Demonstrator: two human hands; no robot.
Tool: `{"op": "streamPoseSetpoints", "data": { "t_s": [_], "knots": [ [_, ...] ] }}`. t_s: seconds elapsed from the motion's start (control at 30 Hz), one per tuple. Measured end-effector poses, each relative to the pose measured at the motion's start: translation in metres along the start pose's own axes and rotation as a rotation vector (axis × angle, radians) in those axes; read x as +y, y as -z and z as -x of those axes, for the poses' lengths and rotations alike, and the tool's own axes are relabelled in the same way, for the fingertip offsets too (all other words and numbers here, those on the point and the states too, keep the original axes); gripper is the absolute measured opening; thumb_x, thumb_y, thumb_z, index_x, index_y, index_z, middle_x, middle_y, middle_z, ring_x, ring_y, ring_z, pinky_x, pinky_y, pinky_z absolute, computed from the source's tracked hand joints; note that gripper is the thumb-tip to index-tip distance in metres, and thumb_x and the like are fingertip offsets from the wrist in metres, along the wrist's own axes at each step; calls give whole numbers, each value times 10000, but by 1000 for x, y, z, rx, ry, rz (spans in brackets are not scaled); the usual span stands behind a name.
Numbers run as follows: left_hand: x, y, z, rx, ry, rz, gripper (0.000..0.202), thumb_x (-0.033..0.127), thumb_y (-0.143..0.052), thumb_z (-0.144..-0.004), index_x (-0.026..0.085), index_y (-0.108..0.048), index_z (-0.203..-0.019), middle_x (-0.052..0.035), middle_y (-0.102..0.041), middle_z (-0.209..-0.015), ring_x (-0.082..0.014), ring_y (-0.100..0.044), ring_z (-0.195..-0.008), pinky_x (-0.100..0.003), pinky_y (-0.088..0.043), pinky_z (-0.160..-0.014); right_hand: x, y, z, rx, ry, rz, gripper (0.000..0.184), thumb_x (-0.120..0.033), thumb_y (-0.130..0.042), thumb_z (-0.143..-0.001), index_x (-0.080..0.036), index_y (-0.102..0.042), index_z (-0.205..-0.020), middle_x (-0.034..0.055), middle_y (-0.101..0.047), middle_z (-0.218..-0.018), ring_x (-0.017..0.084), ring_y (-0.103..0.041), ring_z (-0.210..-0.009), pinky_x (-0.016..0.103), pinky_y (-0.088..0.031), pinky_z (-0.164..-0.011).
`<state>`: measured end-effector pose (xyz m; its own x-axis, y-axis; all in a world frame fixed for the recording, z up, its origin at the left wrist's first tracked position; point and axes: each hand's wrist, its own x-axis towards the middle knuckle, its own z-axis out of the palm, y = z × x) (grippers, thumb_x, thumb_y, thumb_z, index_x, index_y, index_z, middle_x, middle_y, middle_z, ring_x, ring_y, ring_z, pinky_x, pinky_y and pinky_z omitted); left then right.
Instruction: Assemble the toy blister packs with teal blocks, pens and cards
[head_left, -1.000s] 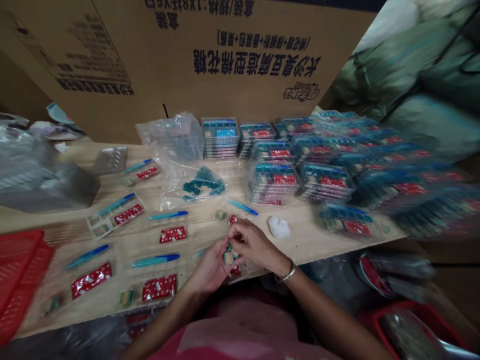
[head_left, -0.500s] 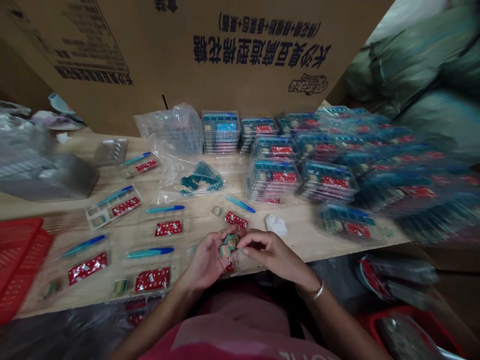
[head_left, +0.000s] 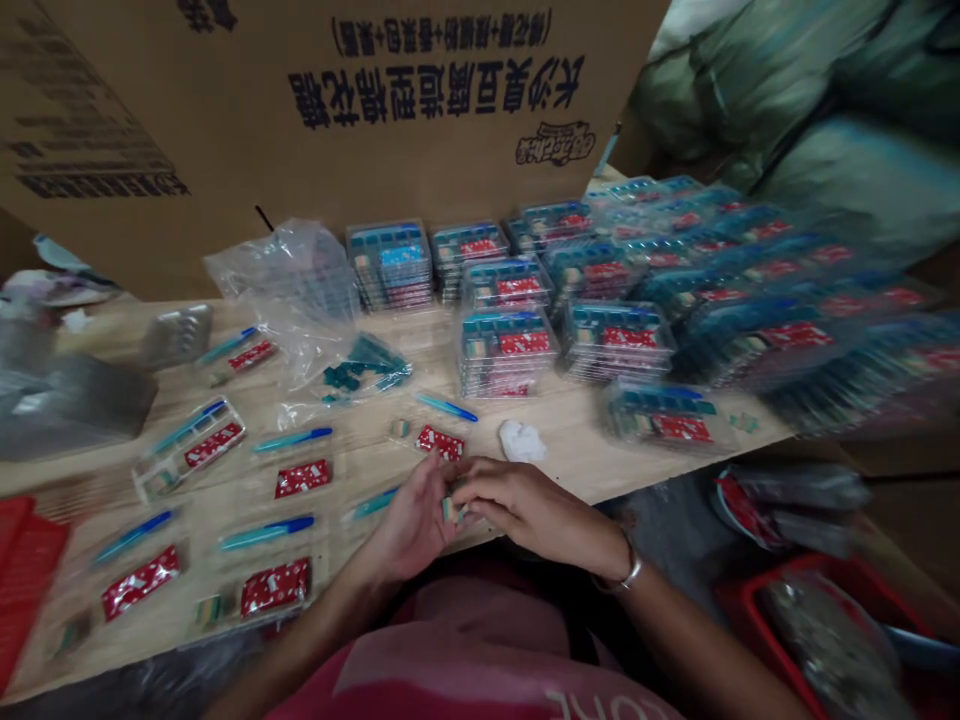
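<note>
My left hand (head_left: 416,520) is cupped at the table's front edge around small striped blocks (head_left: 452,509) in cream, green and orange; most of them are hidden. Over that palm, my right hand (head_left: 544,515) has its fingers bent and closed, fingertips against the blocks. Just beyond the hands lie a red spotted packet (head_left: 441,443), a blue pen (head_left: 448,407) and another striped block (head_left: 400,428). To the left, clear trays each hold a pen and a red packet, such as this tray (head_left: 191,447). Teal pieces (head_left: 367,365) lie by an open plastic bag (head_left: 300,285).
Stacks of filled clear boxes (head_left: 506,350) fill the back and right. A large cardboard carton (head_left: 420,170) stands behind them. White crumpled tissue (head_left: 523,441) lies right of centre. Red baskets (head_left: 26,580) sit at the left edge; a red bin (head_left: 750,600) is low at right.
The view has turned right, so the scene shifts left. My right hand has moved further over the left palm and now covers more of the striped blocks.
</note>
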<state>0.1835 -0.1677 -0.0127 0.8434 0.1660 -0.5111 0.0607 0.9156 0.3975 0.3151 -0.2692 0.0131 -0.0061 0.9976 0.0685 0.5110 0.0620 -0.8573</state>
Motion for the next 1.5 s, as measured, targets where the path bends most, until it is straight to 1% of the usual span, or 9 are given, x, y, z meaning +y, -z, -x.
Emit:
{"op": "streamPoseSetpoints", "data": {
  "t_s": [0.17, 0.33, 0.5, 0.63, 0.8, 0.97, 1.17, 1.33, 1.5],
  "knots": [
    [-1, -7, -6, -53, 59, -17, 383, 478, -485, -880, 145, -653, -969, -50, -672, -877, -145, -614, -752, -256, -470, -744, -1, 2, 2, -9, -41, 243, 147, -101, -504, -885, -199, -595, -947, 42, -606, -979, 166, -580, -914, 298, -458, -801],
    [2, 0, -6, 54, 11, 16, 284, 238, -534, -832, 142, -637, -1078, -38, -666, -934, -105, -578, -701, -217, -457, -703, 4, -16, 11, 201, -125, 264, 99, -161, -579, -859, -203, -569, -948, 44, -572, -937, 181, -558, -886, 298, -450, -761],
    [-2, 2, -6, 81, -53, -58, 565, 10, -523, -630, 184, -610, -1160, -11, -671, -952, -107, -587, -772, -206, -438, -730, 9, -29, 12, 272, -203, 169, 158, -56, -562, -804, -202, -548, -861, 18, -538, -884, 148, -537, -793, 246, -417, -669],
    [-5, 4, -8, 48, -64, -90, 730, -35, -514, -563, 235, -555, -1240, 4, -672, -1024, -124, -601, -882, -225, -426, -818, 11, -30, 11, 285, -160, 84, 162, -38, -533, -780, -196, -550, -816, 5, -535, -836, 131, -519, -757, 235, -398, -661],
    [-3, 10, -9, -46, -52, -72, 767, -23, -549, -592, 264, -487, -1301, 6, -697, -963, -138, -628, -904, -322, -392, -962, 28, -19, 13, 383, -253, -308, 16, -201, -580, -804, -186, -577, -803, -18, -571, -719, 110, -529, -664, 217, -413, -603],
    [-1, 13, -9, -44, -55, -114, 728, -11, -570, -625, 232, -487, -1306, -24, -710, -926, -164, -643, -927, -368, -371, -997, 37, -7, 16, 440, -281, -487, 192, -354, -619, -811, -182, -627, -895, 2, -632, -753, 128, -580, -692, 256, -461, -665],
    [-3, 15, -7, -17, -71, -155, 800, -3, -592, -578, 279, -484, -1318, -15, -675, -1053, -134, -615, -847, -332, -419, -924, 20, -13, 11, 245, -241, -224, 95, -184, -593, -825, -181, -670, -880, 20, -656, -810, 142, -600, -744, 252, -447, -665],
    [-6, 16, -5, -3, -154, -166, 842, 6, -574, -562, 314, -460, -1337, -13, -596, -1216, -152, -569, -981, -314, -403, -939, 12, -17, 6, 281, -156, 80, 190, -94, -541, -847, -212, -639, -959, 37, -590, -940, 153, -579, -860, 277, -448, -769],
    [-8, 11, -5, -42, -200, -184, 845, 32, -565, -570, 307, -435, -1358, -26, -623, -1165, -194, -545, -1082, -340, -382, -970, 6, -17, 8, 237, -146, 248, 162, -57, -514, -827, -195, -559, -900, 39, -546, -930, 168, -547, -871, 277, -435, -755]
  ]
}}
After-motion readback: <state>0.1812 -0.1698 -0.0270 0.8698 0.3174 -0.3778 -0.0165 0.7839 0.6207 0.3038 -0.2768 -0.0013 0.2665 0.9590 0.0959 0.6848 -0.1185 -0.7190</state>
